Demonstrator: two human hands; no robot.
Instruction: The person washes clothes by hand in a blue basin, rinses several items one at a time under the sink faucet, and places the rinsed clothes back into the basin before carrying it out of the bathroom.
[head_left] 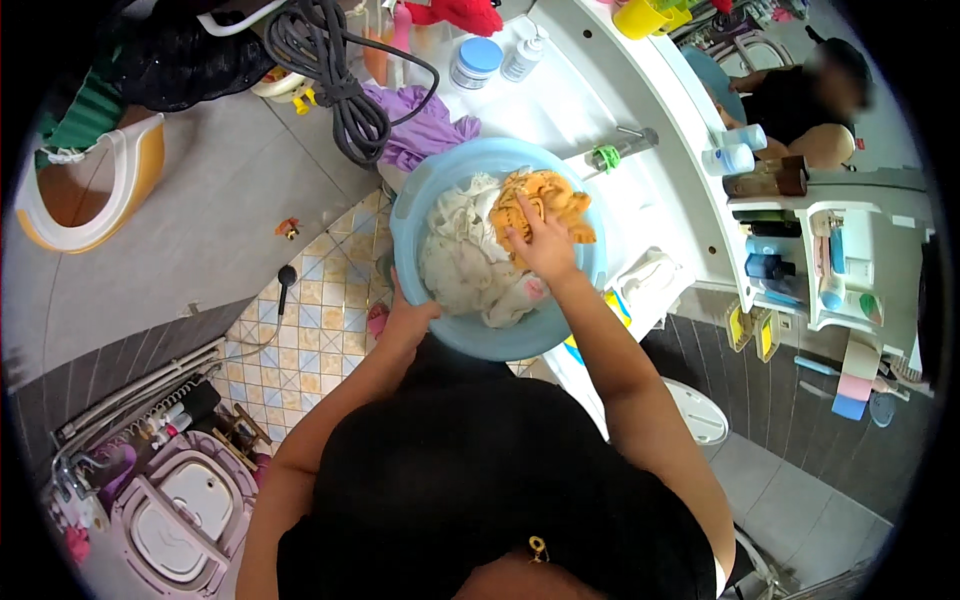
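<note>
A light blue plastic basin [412, 205] sits in front of me at the edge of a white sink counter. It holds white cloths [455, 255] and an orange cloth [545, 195]. My right hand [545, 245] lies on top of the orange cloth, fingers spread and pressing down. My left hand [408, 320] grips the basin's near rim from below. Part of that hand is hidden under the basin.
A purple cloth [425, 125] and a coiled dark cable [335, 70] lie behind the basin. Bottles [525, 55] and a round jar [475, 60] stand on the counter, a tap [625, 148] to the right. A mirror reflects a person [810, 95]. Patterned floor tiles [310, 310] lie at left.
</note>
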